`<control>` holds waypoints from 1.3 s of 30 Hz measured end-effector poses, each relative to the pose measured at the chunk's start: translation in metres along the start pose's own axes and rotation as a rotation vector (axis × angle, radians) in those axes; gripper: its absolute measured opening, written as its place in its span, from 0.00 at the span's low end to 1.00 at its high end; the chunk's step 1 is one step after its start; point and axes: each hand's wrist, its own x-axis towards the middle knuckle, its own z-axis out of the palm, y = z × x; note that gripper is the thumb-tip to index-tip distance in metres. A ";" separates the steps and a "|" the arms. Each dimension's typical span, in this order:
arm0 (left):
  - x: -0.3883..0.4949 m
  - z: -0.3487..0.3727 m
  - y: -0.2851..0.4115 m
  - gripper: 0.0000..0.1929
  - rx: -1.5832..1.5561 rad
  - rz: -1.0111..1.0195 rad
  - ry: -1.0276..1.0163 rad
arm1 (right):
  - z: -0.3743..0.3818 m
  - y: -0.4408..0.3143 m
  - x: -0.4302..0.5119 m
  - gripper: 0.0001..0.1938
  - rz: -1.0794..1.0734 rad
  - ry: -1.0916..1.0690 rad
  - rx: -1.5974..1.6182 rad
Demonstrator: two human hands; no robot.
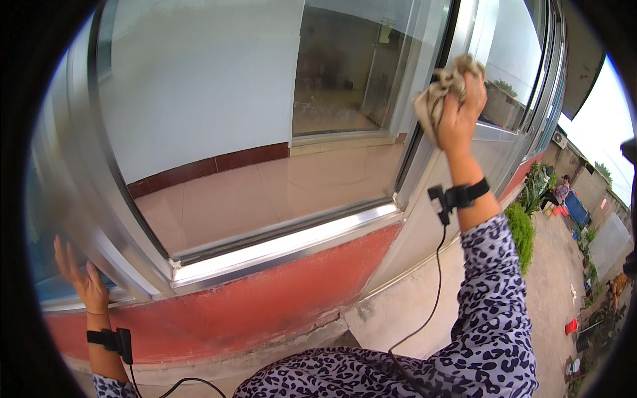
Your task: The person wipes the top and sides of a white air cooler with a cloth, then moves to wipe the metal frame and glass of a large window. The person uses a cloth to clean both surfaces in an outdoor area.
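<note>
My right hand [463, 114] grips a crumpled beige cloth [438, 99] and holds it up against the right metal frame post [423, 154] of a window. Most of the palm is hidden from view. To the left of the cloth spans a large glass pane [209, 99], through which a tiled floor and a pale wall show. Low at the left, my left hand [87, 278] has its fingers spread beside the metal frame and glass of the neighbouring window section [42, 263]. Nothing is held in it. Whether its fingertips touch the surface I cannot tell.
A bright metal sill [288, 244] runs above a red painted wall [268, 303]. Black cables [438, 278] hang from both wristbands. Rightward lies a concrete yard [552, 298] with a green bush [519, 239], a red bucket [571, 326] and a seated person [560, 191].
</note>
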 end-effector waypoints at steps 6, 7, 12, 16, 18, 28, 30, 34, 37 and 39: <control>-0.001 0.001 -0.002 0.27 0.013 -0.006 0.010 | -0.035 -0.057 -0.164 0.30 0.232 -0.121 0.022; -0.001 0.002 -0.002 0.27 0.012 -0.017 0.017 | -0.042 -0.069 -0.191 0.30 0.279 -0.124 0.040; -0.001 0.006 0.000 0.27 -0.204 -0.120 0.052 | -0.055 -0.096 -0.266 0.30 0.659 -0.121 0.029; -0.001 0.002 0.000 0.27 0.011 -0.018 0.016 | -0.041 -0.062 -0.217 0.30 0.530 -0.081 -0.024; 0.000 0.001 0.000 0.26 -0.001 -0.010 0.020 | -0.030 -0.036 -0.161 0.30 0.433 -0.050 -0.020; 0.001 0.001 0.002 0.25 -0.027 -0.014 0.015 | 0.020 0.058 0.099 0.26 0.132 0.036 -0.108; 0.001 0.002 0.002 0.25 -0.039 -0.024 0.024 | 0.022 0.048 0.093 0.25 0.134 0.100 -0.082; 0.001 0.003 0.002 0.25 -0.028 -0.020 0.006 | 0.016 0.015 0.037 0.30 0.152 0.070 -0.093; 0.003 0.002 0.003 0.26 -0.043 -0.048 -0.013 | 0.005 -0.010 -0.020 0.31 0.204 0.034 -0.080; 0.004 0.001 0.004 0.26 -0.036 -0.032 0.001 | -0.004 -0.029 -0.062 0.31 0.241 -0.003 -0.083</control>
